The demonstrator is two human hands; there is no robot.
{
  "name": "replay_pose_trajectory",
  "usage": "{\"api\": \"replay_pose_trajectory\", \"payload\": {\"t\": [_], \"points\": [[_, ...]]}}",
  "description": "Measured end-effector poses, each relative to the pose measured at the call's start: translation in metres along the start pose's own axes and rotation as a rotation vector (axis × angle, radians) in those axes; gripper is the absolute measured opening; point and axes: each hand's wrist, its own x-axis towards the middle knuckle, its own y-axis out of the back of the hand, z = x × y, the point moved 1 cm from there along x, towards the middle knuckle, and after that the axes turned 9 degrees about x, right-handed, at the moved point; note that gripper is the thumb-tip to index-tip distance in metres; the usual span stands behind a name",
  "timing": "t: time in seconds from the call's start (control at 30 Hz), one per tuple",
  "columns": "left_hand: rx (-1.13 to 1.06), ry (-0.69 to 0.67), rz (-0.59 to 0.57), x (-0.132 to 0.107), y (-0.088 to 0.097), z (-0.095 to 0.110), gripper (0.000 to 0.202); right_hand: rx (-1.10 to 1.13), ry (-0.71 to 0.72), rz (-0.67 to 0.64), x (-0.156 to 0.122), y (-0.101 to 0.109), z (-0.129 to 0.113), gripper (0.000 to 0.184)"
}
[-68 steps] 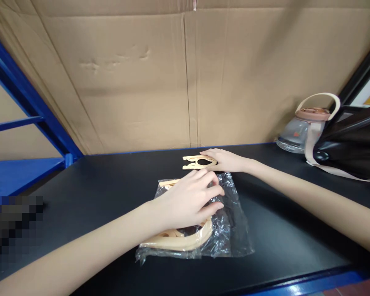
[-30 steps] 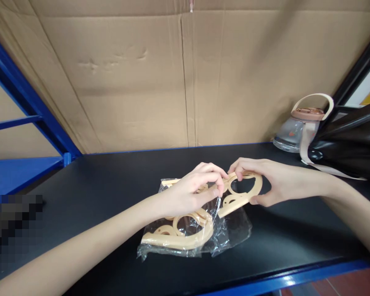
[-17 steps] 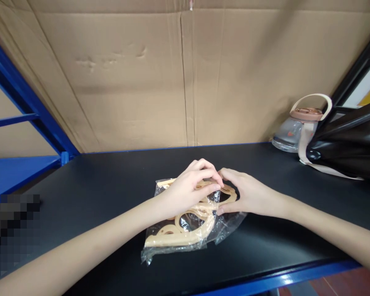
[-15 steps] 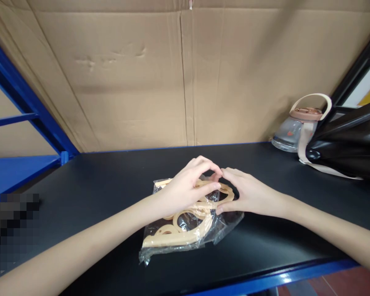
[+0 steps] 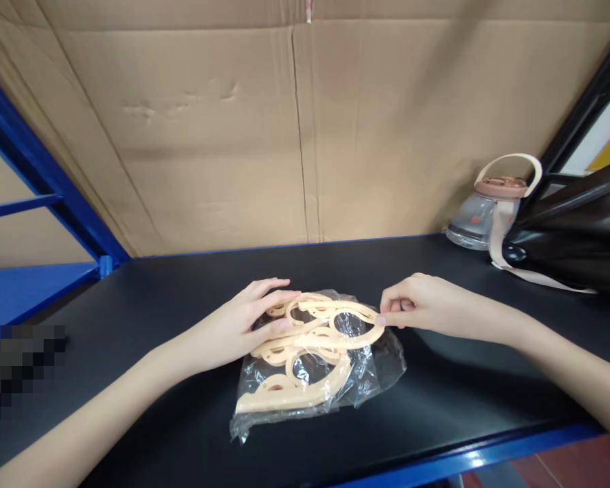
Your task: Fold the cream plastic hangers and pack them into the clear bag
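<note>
Several cream plastic pieces that look like folding clothes hangers (image 5: 292, 400) lie in and on a clear plastic bag (image 5: 386, 369) on the black tabletop (image 5: 452, 393). My right hand (image 5: 430, 305) is closed, thumb and fingers pinching the right end of the upper hanger (image 5: 353, 339), whose curved loop shows beyond the fingertips. Across the left side of the bag rests my left hand (image 5: 238, 329), its fingers stretched out and touching the hangers. Part of the bag and the hangers' left ends are hidden beneath that hand.
A clear water bottle (image 5: 480, 217) with a pink lid and a strap stands at the back right, beside a shiny black bag (image 5: 579, 230). Cardboard (image 5: 208, 156) forms the back wall. A blue metal frame (image 5: 76, 210) rises at the left.
My hands have moved apart: the left slid left onto the bag's side, its fingers flattening, while the right shifted right and closed on a hanger's end. More of the hangers shows now.
</note>
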Motion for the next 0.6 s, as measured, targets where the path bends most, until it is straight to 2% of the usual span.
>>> {"api": "replay_pose_trajectory", "payload": {"t": [0.13,0.33,0.47,0.6], "points": [[-0.037,-0.004,-0.059,0.003,-0.006,0.004,0.045,0.240,0.009,-0.084,0.003,-0.002,0.003,0.026],[-0.101,-0.039,-0.018,0.005,-0.008,0.015,0.043,0.391,0.075,-0.188,0.001,-0.009,-0.008,0.032],[-0.110,-0.042,0.004,0.005,-0.010,0.012,0.044,0.413,0.037,-0.162,0.002,-0.015,-0.010,0.028],[-0.169,0.040,0.089,0.008,-0.014,0.004,0.043,0.393,0.020,-0.115,0.006,-0.021,-0.005,0.029]]}}
